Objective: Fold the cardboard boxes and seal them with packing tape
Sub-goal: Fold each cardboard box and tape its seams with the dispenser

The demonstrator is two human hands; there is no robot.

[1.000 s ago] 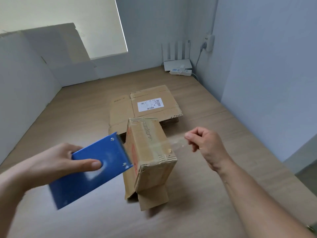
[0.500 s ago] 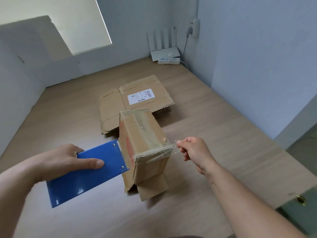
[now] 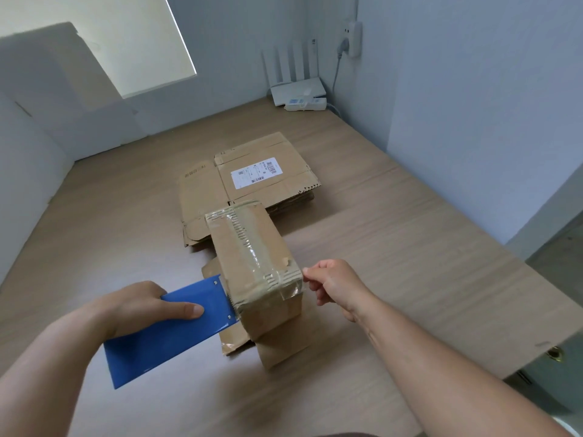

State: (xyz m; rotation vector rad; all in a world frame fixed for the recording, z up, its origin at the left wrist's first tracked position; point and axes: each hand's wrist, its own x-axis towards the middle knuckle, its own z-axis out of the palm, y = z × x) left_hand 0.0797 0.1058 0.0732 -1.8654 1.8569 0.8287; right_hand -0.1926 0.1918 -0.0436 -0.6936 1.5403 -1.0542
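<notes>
In the centre of the frame a small cardboard box (image 3: 252, 257) stands on the wooden table (image 3: 410, 247), with loose flaps spread under it. Clear packing tape (image 3: 291, 293) runs over its near edge. At the lower left, the left hand (image 3: 138, 307) grips a blue tape dispenser (image 3: 170, 332), with the thumb flat on its top, and the dispenser's front end touches the left side of the box. The right hand (image 3: 334, 285), at the right of the box, has its fingers curled and pinches the free end of the tape at the box corner. Behind the box lies a stack of flattened cardboard boxes (image 3: 262, 178). In the upper right corner stand a white router (image 3: 296, 86) and a power strip (image 3: 306, 104).
</notes>
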